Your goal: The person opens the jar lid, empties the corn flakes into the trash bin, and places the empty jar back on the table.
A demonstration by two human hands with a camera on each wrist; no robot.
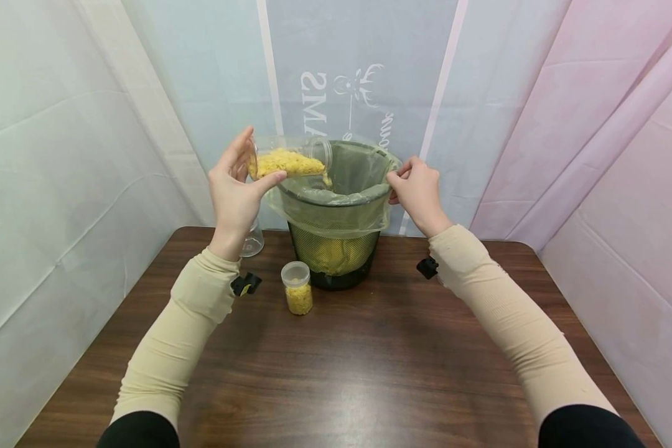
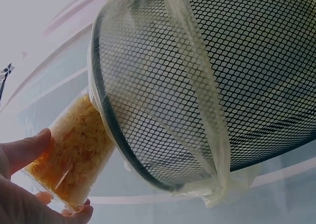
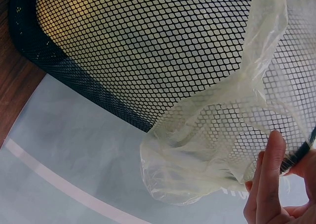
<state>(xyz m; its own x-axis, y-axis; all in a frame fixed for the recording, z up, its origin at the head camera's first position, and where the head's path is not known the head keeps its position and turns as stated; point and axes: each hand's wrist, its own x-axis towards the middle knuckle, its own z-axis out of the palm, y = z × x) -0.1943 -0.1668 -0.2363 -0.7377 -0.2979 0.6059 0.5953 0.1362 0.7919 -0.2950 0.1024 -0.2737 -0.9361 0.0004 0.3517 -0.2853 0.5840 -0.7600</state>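
My left hand point(image 1: 237, 186) grips a clear plastic jar point(image 1: 291, 158) laid on its side, its mouth over the near left rim of a black mesh wastebasket point(image 1: 336, 249). Yellow flakes point(image 2: 81, 145) fill the lower side of the jar, and some spill at its mouth. A pale green bin liner point(image 1: 341, 214) lines the basket and folds down over its rim. On the right, my right hand point(image 1: 420, 190) pinches the rim and liner between thumb and fingers. Through the mesh, a yellow mass shows low in the basket.
A small jar point(image 1: 298, 292) partly filled with yellow flakes stands on the brown wooden table point(image 1: 341, 373), left of the basket's foot. Behind my left wrist stands another clear container point(image 1: 252, 242), partly hidden. Fabric curtains point(image 1: 369, 62) close off the back and both sides.
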